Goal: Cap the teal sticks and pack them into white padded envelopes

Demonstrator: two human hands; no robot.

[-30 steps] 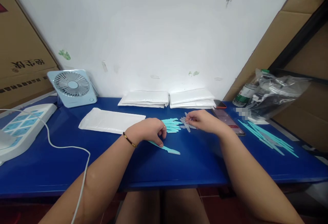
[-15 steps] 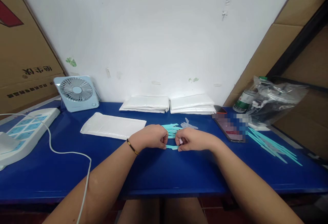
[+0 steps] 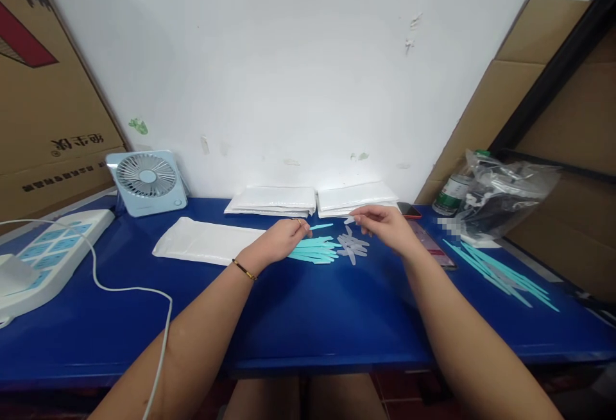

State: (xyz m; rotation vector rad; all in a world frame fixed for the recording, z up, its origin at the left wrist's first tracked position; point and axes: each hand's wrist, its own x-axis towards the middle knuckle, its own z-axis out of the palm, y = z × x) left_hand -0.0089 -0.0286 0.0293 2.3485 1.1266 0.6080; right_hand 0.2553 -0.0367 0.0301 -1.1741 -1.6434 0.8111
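Observation:
My left hand (image 3: 285, 239) is closed, with a slim turquoise plastic strip (image 3: 322, 226) sticking out to the right of its fingertips. Just below lies a pile of similar turquoise strips (image 3: 315, 252), partly covered by that hand. My right hand (image 3: 382, 222) pinches a small translucent grey plastic piece (image 3: 349, 220) between thumb and fingers. Beneath it, several more grey pieces (image 3: 353, 245) lie in a loose heap beside the turquoise pile. The two hands are apart, above the blue table (image 3: 327, 317).
White padded envelopes lie stacked (image 3: 272, 199) against the wall, and another envelope (image 3: 206, 240) lies left. A phone (image 3: 436, 250), long turquoise strips (image 3: 505, 276) and a bagged item (image 3: 505, 195) are right. Left stand a fan (image 3: 147, 179), a power strip (image 3: 62, 247) and a white cable (image 3: 129, 289).
My hands were close together at a turquoise piece over the pile. They have moved apart and farther back; the right one now pinches a grey piece, and the heaps are more exposed.

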